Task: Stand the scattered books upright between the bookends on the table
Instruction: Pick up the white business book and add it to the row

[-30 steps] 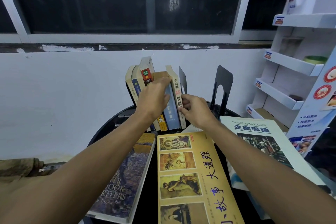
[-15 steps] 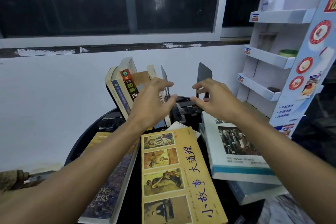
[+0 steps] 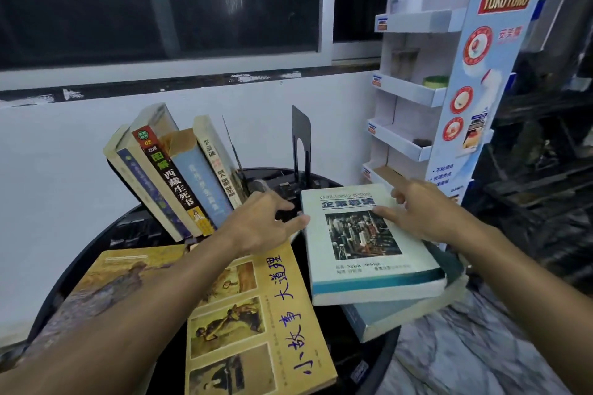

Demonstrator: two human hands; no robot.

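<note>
Where the round black worktop (image 3: 138, 228) nears the white wall (image 3: 64, 154) at its far edge, open room is left only in a gap at the far middle; flat books cover most of the near half. A white display rack (image 3: 414, 86) stands just beyond the right edge.

A yellow picture book (image 3: 256, 330) lies flat at the near edge, its long axis running near to far. A book with a painted cover (image 3: 106, 279) lies beside it toward the left edge, partly under the left forearm.

At the right edge a thick pale-green book (image 3: 369, 250) lies cover up on a blue-grey book (image 3: 401, 314) that overhangs the rim. Its long axis runs near to far, title end toward the far edge, swung a little to the left.

A row of books (image 3: 179, 176) stands at the far left, all leaning left, spines facing the near edge. Just right of the row a thin bookend (image 3: 233, 151) shows edge-on. An arched bookend (image 3: 301, 138) stands upright, apart from it, just behind the pale-green book's far left corner; the gap lies between the two. Small dark things in that gap are too blurred to name.

The left hand (image 3: 260, 224) has straight, spread fingers, their tips touching the pale-green book's left edge. The right hand (image 3: 423, 212) rests on its far right corner with loose fingers and the thumb on the cover, gripping nothing.
</note>
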